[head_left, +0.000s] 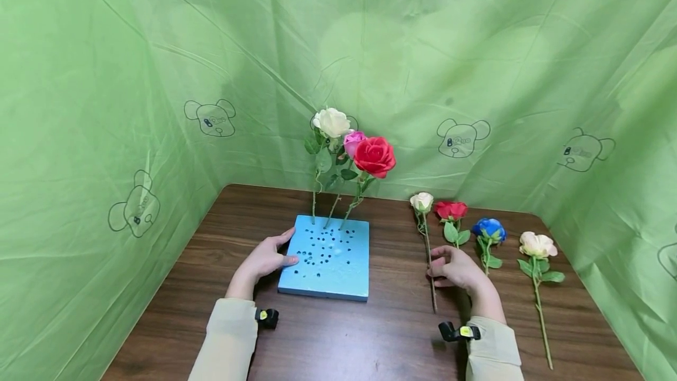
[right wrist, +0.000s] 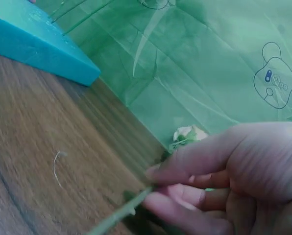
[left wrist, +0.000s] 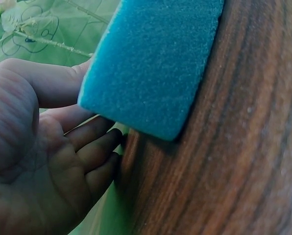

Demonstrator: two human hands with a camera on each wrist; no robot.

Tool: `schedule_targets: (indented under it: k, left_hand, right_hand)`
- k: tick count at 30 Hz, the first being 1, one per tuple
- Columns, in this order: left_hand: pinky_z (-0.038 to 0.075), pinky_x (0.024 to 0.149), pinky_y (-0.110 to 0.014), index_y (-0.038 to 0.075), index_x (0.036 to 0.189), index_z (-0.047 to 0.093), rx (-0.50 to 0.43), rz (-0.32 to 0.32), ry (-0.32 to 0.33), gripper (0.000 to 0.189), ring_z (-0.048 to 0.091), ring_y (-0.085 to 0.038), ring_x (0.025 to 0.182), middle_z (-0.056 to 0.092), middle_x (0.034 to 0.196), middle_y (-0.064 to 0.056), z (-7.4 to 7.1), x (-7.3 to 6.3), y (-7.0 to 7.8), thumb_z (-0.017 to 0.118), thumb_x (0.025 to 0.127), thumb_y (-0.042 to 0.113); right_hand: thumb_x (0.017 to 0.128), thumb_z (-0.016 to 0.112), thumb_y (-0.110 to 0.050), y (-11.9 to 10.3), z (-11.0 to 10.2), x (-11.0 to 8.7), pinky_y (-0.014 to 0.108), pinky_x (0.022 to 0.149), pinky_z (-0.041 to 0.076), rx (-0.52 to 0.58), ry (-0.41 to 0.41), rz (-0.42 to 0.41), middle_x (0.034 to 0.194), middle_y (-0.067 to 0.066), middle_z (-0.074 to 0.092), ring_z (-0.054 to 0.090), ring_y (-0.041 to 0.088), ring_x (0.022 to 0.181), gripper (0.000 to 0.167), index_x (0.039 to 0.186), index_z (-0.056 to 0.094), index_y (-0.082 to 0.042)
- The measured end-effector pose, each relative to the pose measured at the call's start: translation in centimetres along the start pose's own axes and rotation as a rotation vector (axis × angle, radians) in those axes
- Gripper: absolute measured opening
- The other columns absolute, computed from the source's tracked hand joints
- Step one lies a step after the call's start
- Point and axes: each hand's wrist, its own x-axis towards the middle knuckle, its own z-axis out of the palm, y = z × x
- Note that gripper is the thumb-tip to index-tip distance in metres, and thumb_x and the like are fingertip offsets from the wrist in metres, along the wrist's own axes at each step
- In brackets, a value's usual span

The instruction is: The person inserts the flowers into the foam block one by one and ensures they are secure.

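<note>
My right hand [head_left: 457,269] pinches the stem of a white rose [head_left: 421,202] between thumb and fingers. In the right wrist view that stem [right wrist: 121,214] runs down and left from the fingertips, and the bloom shows partly behind the hand. My left hand [head_left: 266,260] rests at the left edge of a blue foam block [head_left: 338,278] full of small holes, thumb at its top edge, the other fingers fairly straight beside it. Along the block's back stand three upright stems: a white rose [head_left: 332,122], a pink rose [head_left: 354,143] and a red rose [head_left: 375,157].
Right of the held stem lie a red rose [head_left: 451,210], a blue rose [head_left: 489,230] and a pale pink rose [head_left: 538,245] on the brown wooden table [head_left: 211,310]. The right hand partly covers the red one's stem. A green curtain [head_left: 264,63] surrounds the table's back and sides.
</note>
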Motion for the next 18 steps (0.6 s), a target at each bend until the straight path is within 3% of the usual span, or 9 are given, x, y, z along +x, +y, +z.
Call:
schedule_targets:
  k: [10,14,18]
  left_hand:
    - [0.025,0.126,-0.061,0.013,0.168,0.037,-0.005,-0.001,0.0,0.087,0.024,-0.038,0.16,0.034,0.172,-0.009,0.1,0.1,-0.2,0.084,0.095,0.025]
    - [0.026,0.126,-0.06,0.015,0.168,0.036,-0.006,-0.008,0.001,0.087,0.024,-0.037,0.16,0.034,0.172,-0.008,0.1,0.1,-0.3,0.084,0.095,0.024]
    - [0.028,0.125,-0.06,0.017,0.168,0.036,0.003,-0.014,0.0,0.087,0.025,-0.037,0.159,0.034,0.172,-0.008,0.0,0.2,-0.3,0.083,0.096,0.025]
  right_hand:
    - [0.098,0.074,-0.001,-1.4,1.0,0.4,0.044,0.08,0.066,0.103,-0.032,-0.157,0.123,0.028,0.062,0.072,0.032,0.101,0.062,0.149,0.04,0.011]
    - [0.099,0.072,0.001,-2.4,2.1,0.6,0.045,0.083,0.065,0.207,-0.006,-0.264,0.122,0.027,0.062,0.071,0.032,0.103,0.05,0.14,0.044,0.01]
    - [0.1,0.069,0.007,-3.4,3.8,1.1,0.041,0.082,0.065,0.34,0.092,-0.363,0.113,0.018,0.067,0.073,0.022,0.099,0.035,0.129,0.05,0.007]
